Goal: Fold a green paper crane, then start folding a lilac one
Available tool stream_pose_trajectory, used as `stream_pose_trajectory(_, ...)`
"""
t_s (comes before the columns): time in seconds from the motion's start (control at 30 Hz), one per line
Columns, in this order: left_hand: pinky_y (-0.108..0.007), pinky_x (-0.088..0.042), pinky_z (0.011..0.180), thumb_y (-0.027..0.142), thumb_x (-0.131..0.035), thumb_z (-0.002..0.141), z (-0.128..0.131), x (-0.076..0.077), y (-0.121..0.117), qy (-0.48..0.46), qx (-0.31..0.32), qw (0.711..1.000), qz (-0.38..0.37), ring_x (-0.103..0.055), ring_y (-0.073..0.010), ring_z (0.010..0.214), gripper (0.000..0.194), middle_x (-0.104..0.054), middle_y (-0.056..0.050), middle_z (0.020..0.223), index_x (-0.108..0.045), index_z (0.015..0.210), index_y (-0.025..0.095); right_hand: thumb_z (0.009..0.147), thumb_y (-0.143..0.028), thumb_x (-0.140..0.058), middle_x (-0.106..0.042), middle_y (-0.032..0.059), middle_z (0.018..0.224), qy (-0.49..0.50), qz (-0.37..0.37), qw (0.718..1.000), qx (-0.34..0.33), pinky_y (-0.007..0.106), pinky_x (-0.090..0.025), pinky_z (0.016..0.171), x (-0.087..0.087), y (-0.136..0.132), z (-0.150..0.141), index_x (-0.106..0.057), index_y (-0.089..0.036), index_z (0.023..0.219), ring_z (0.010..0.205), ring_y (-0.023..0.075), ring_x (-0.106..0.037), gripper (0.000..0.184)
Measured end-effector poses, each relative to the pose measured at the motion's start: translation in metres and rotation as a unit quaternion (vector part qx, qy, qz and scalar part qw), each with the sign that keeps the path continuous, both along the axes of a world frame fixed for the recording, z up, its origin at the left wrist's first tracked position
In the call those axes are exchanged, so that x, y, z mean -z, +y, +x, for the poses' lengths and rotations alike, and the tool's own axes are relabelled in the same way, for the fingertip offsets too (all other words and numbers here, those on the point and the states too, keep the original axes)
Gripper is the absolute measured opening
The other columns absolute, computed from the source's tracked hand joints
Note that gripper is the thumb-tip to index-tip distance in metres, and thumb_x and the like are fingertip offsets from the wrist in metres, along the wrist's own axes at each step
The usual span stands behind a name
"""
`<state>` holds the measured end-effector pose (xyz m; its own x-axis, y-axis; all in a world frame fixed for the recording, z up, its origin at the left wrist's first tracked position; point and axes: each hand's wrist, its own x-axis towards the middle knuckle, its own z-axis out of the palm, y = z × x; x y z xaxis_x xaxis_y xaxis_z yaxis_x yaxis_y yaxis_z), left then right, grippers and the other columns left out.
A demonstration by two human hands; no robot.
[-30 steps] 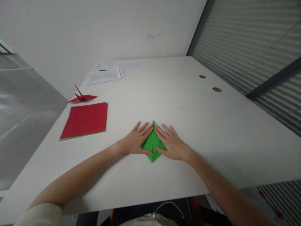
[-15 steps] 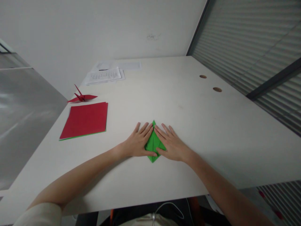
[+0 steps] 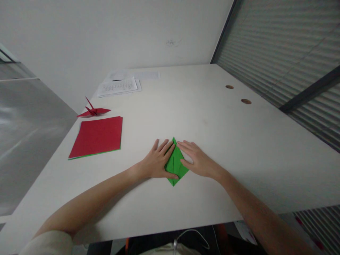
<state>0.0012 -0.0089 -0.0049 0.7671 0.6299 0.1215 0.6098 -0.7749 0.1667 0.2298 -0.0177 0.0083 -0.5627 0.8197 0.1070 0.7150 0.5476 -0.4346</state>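
Observation:
A green origami paper (image 3: 177, 164), folded into a diamond with a crease down its middle, lies on the white table near its front edge. My left hand (image 3: 157, 161) rests flat over the paper's left side, fingers spread and thumb across the lower part. On the other side, my right hand (image 3: 199, 159) is at the paper's right edge, its fingers stretched out near the top corner and its thumb near the right side. Whether the right fingertips touch the paper, I cannot tell. Part of the paper's left half is hidden under my left hand.
To the left lies a stack of red and green paper sheets (image 3: 97, 137), with a red paper crane (image 3: 94, 111) behind it. Printed sheets (image 3: 119, 86) are at the back left. Two round holes (image 3: 246, 101) pierce the table (image 3: 186, 102) at right, beside window blinds (image 3: 287, 46).
My right hand has lifted slightly and shifted right off the green paper, uncovering more of its right side. My left hand stays pressed on the paper.

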Motion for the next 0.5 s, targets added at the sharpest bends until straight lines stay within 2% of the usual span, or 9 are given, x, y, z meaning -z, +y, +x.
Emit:
stream_pose_trajectory(0.07,-0.06,-0.004,0.117,0.093,-0.029,0.068,0.0,-0.001,0.0,0.004,0.001,1.0,-0.004,-0.019,-0.0402,0.146,0.12,-0.025,-0.023,0.156,-0.02,0.152,0.007,0.091,-0.025,-0.046,-0.061,0.0126,0.131,0.072,0.008,0.996,0.044,0.044,-0.041,0.106,-0.004,0.016,0.002,-0.056,-0.019,0.134,0.121,0.0248,-0.056,0.045)
stream_pose_trajectory(0.13,-0.061,-0.004,0.117,0.093,-0.029,0.069,0.0,-0.002,0.0,0.007,0.001,1.0,-0.008,-0.017,-0.0406,0.146,0.12,-0.024,-0.022,0.156,-0.018,0.153,0.008,0.09,-0.024,-0.051,-0.069,0.0121,0.112,0.099,-0.002,0.99,0.102,0.04,-0.048,0.096,-0.006,0.035,0.0,-0.066,-0.018,0.12,0.104,0.0236,-0.064,0.035)
stream_pose_trajectory(0.2,-0.061,-0.004,0.116,0.093,-0.029,0.069,0.0,-0.002,0.0,0.008,0.004,1.0,-0.01,-0.016,-0.041,0.146,0.12,-0.023,-0.022,0.157,-0.017,0.153,0.008,0.088,-0.024,-0.055,-0.071,0.0119,0.103,0.094,-0.039,0.986,0.135,0.036,-0.052,0.086,-0.006,0.054,-0.003,-0.071,-0.016,0.112,0.089,0.0216,-0.066,0.029)
stream_pose_trajectory(0.33,-0.063,-0.001,0.116,0.091,-0.03,0.071,-0.001,-0.001,0.001,0.005,0.019,1.0,-0.015,-0.013,-0.0414,0.146,0.118,-0.023,-0.021,0.157,-0.015,0.154,0.009,0.084,-0.019,-0.061,-0.074,0.0106,0.097,0.102,-0.144,0.979,0.1,0.031,-0.051,0.08,-0.003,0.084,-0.009,-0.075,-0.015,0.099,0.084,0.0194,-0.067,0.021)
stream_pose_trajectory(0.5,-0.068,-0.004,0.113,0.089,-0.036,0.071,-0.001,-0.003,0.0,0.004,0.023,1.0,-0.017,-0.014,-0.0438,0.146,0.113,-0.023,-0.022,0.157,-0.015,0.154,0.015,0.078,-0.014,-0.063,-0.074,0.0068,0.082,0.162,-0.235,0.955,0.083,0.029,-0.049,0.077,-0.004,0.101,-0.012,-0.073,-0.012,0.086,0.076,0.0161,-0.065,0.013)
